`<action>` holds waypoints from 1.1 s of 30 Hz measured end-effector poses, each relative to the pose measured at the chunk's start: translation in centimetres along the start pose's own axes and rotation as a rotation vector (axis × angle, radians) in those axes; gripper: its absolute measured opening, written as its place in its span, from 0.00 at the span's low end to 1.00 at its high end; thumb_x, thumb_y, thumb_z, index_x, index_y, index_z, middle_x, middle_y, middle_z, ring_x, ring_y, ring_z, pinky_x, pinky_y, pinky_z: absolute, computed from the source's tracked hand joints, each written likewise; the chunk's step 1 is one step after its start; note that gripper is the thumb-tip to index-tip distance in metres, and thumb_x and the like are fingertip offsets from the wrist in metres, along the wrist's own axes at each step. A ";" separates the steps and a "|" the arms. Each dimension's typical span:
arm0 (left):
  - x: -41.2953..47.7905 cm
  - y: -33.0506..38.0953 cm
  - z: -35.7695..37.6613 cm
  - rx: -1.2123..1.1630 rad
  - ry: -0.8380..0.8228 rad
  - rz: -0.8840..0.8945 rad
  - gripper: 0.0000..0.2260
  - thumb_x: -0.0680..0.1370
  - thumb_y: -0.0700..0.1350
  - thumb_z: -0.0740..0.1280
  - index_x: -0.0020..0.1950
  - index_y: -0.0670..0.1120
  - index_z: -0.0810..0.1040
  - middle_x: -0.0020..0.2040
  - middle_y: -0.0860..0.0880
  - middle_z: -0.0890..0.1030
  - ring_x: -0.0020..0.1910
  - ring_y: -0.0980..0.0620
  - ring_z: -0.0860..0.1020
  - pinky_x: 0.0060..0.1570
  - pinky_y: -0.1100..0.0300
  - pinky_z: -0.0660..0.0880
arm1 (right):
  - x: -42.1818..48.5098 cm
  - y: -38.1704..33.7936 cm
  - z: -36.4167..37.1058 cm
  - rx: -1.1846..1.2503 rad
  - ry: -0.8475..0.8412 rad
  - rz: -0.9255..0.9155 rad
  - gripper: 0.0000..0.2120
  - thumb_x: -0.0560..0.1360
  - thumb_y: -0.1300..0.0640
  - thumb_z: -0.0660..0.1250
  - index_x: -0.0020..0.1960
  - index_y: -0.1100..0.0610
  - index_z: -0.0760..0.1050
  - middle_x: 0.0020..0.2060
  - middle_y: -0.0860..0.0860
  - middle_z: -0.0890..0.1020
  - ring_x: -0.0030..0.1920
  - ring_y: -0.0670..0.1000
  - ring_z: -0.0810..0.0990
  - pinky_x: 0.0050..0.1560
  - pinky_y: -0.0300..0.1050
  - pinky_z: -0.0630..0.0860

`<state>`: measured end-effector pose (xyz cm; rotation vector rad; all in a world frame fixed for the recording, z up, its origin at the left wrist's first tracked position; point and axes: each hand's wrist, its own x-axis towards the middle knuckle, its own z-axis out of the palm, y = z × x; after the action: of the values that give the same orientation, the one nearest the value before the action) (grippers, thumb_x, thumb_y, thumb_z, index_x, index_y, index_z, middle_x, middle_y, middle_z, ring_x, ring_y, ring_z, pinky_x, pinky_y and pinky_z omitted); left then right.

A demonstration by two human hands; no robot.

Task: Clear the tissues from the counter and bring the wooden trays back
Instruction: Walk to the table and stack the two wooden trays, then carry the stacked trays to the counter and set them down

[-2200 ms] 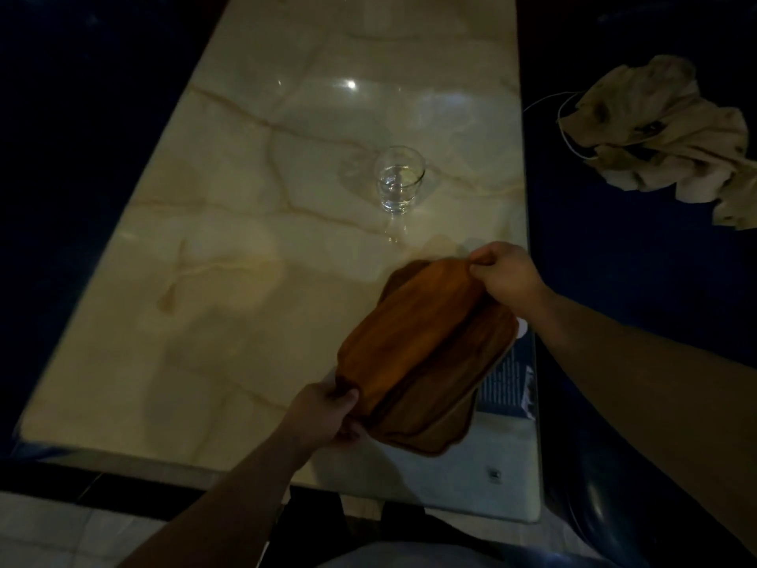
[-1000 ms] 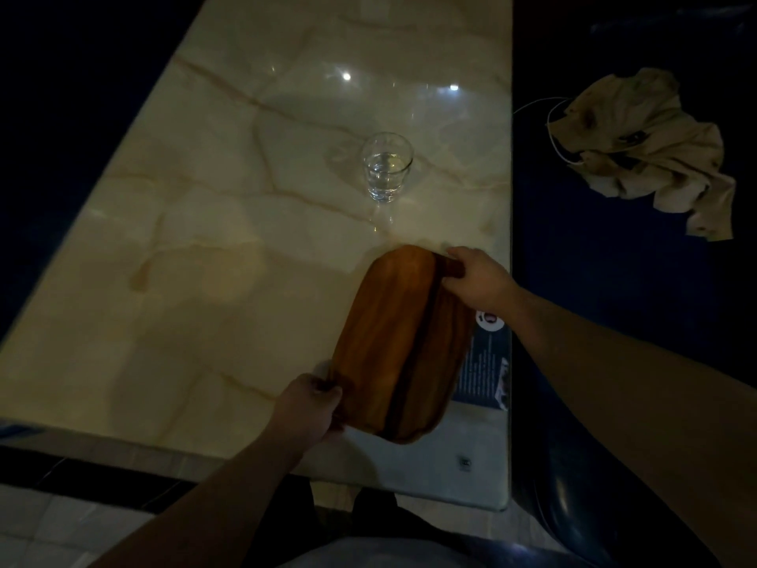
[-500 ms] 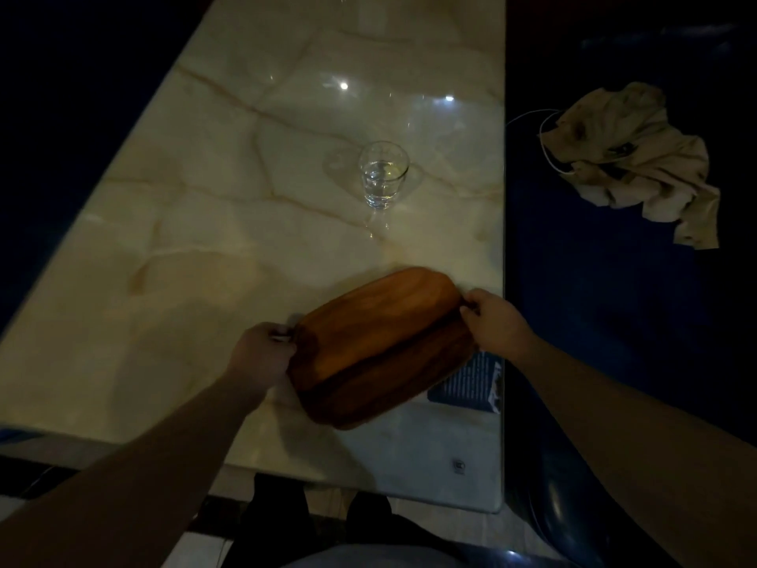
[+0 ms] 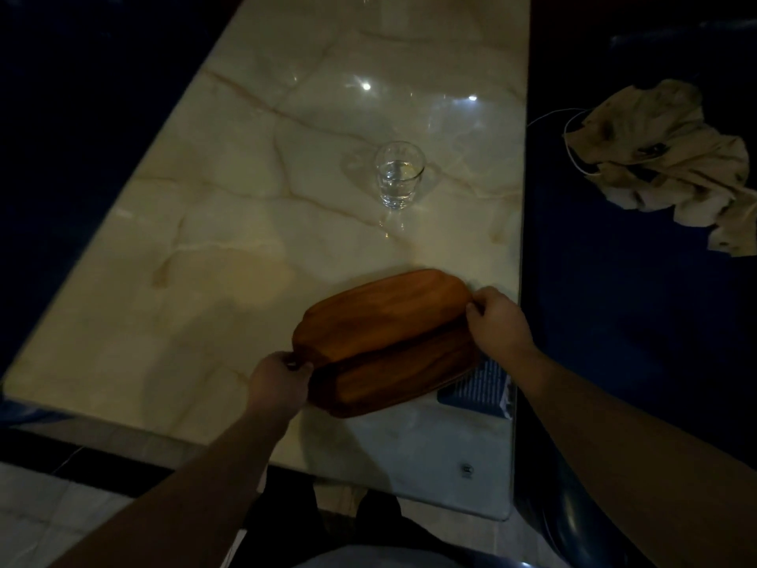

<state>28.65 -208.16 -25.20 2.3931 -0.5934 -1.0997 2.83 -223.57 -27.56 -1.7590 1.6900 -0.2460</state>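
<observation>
Two brown wooden trays (image 4: 385, 338) are stacked, slightly offset, over the near right part of the pale marble counter (image 4: 254, 223). My left hand (image 4: 280, 385) grips the stack's near left end. Gripping the far right end is my right hand (image 4: 497, 323). The stack lies crosswise in front of me, its long side running left to right. No tissues show on the counter.
A clear glass with water (image 4: 399, 174) stands beyond the trays, mid-counter. A dark blue printed card (image 4: 477, 389) lies partly under the trays by the right edge. A crumpled beige cloth with a white cord (image 4: 663, 157) lies on the dark surface to the right.
The tray stack has turned from lengthwise to crosswise. My left hand shifted left and my right hand came nearer, both still gripping the ends.
</observation>
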 end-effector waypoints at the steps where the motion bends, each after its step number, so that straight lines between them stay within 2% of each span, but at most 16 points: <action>1: 0.2 0.2 -0.1 -0.007 0.006 -0.004 0.16 0.76 0.42 0.68 0.61 0.36 0.77 0.56 0.36 0.81 0.54 0.37 0.79 0.54 0.47 0.77 | 0.2 -0.1 0.1 -0.005 -0.020 0.010 0.13 0.79 0.55 0.62 0.57 0.63 0.75 0.50 0.63 0.81 0.49 0.61 0.80 0.47 0.48 0.76; 4: 0.0 0.6 -0.4 -0.114 0.020 -0.056 0.16 0.76 0.40 0.69 0.62 0.36 0.77 0.55 0.35 0.81 0.50 0.37 0.81 0.53 0.44 0.79 | 0.5 -0.6 0.0 -0.024 -0.109 0.024 0.16 0.80 0.53 0.61 0.60 0.64 0.76 0.54 0.64 0.81 0.54 0.63 0.79 0.54 0.53 0.77; 9: -1.2 0.3 -1.8 -0.372 0.023 -0.067 0.16 0.78 0.37 0.64 0.67 0.37 0.74 0.64 0.38 0.76 0.60 0.36 0.76 0.62 0.42 0.73 | -1.0 -0.9 0.1 0.099 -0.115 0.020 0.17 0.81 0.53 0.57 0.61 0.61 0.77 0.54 0.63 0.82 0.52 0.62 0.80 0.55 0.55 0.77; 11: -1.7 0.3 -3.1 -0.428 0.032 -0.034 0.16 0.79 0.35 0.63 0.67 0.38 0.73 0.61 0.40 0.76 0.58 0.39 0.76 0.62 0.45 0.73 | -1.8 -2.0 0.0 0.183 -0.104 0.007 0.16 0.82 0.54 0.56 0.61 0.60 0.77 0.54 0.62 0.82 0.52 0.60 0.80 0.56 0.53 0.77; 15: -3.0 -0.6 -6.9 -0.516 0.078 0.057 0.15 0.78 0.33 0.63 0.64 0.40 0.77 0.52 0.43 0.80 0.52 0.43 0.79 0.57 0.48 0.75 | -3.5 -5.9 -0.4 0.368 -0.099 -0.064 0.14 0.82 0.57 0.57 0.59 0.60 0.78 0.52 0.62 0.81 0.50 0.59 0.80 0.56 0.53 0.76; 18: -4.5 -2.2 -10.6 -0.571 0.156 0.094 0.14 0.78 0.33 0.64 0.62 0.39 0.77 0.52 0.42 0.81 0.49 0.44 0.80 0.56 0.50 0.75 | -4.7 -10.1 -0.2 0.411 -0.121 -0.132 0.12 0.82 0.56 0.58 0.57 0.56 0.78 0.54 0.61 0.80 0.51 0.58 0.79 0.56 0.52 0.75; 20: -5.8 -3.8 -13.5 -0.626 0.194 0.093 0.12 0.78 0.35 0.63 0.61 0.40 0.79 0.52 0.43 0.82 0.49 0.47 0.80 0.55 0.51 0.76 | -5.9 -13.5 0.3 0.383 -0.152 -0.213 0.10 0.81 0.56 0.58 0.54 0.54 0.79 0.53 0.62 0.81 0.52 0.59 0.80 0.56 0.54 0.76; 23: -8.3 -7.2 -18.1 -0.678 0.278 0.088 0.10 0.78 0.36 0.64 0.55 0.45 0.80 0.49 0.45 0.83 0.46 0.50 0.81 0.49 0.56 0.76 | -8.2 -18.9 1.8 0.338 -0.172 -0.344 0.13 0.80 0.58 0.59 0.58 0.58 0.80 0.51 0.61 0.82 0.52 0.59 0.80 0.55 0.55 0.76; 26: -11.3 -11.5 -22.4 -0.754 0.351 0.086 0.10 0.78 0.34 0.63 0.53 0.43 0.82 0.48 0.44 0.84 0.47 0.48 0.82 0.53 0.51 0.77 | -11.7 -23.9 3.9 0.284 -0.222 -0.450 0.12 0.80 0.58 0.59 0.56 0.59 0.80 0.49 0.61 0.82 0.51 0.60 0.80 0.55 0.61 0.76; 29: -15.4 -16.9 -27.1 -0.774 0.467 0.084 0.11 0.78 0.33 0.62 0.50 0.44 0.82 0.44 0.47 0.84 0.46 0.48 0.82 0.50 0.52 0.78 | -17.0 -29.4 6.9 0.262 -0.313 -0.547 0.14 0.81 0.56 0.58 0.59 0.56 0.80 0.51 0.59 0.82 0.51 0.59 0.80 0.56 0.60 0.76; 33: -20.7 -24.3 -32.3 -0.792 0.566 0.038 0.14 0.78 0.31 0.60 0.42 0.46 0.82 0.42 0.42 0.84 0.44 0.42 0.82 0.49 0.50 0.78 | -24.6 -35.0 11.2 0.262 -0.440 -0.639 0.14 0.81 0.56 0.59 0.60 0.57 0.79 0.52 0.57 0.83 0.51 0.57 0.82 0.57 0.59 0.77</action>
<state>46.39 -170.43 -7.25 1.8285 0.0132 -0.4509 34.15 -199.19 -8.03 -1.9250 0.7262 -0.3134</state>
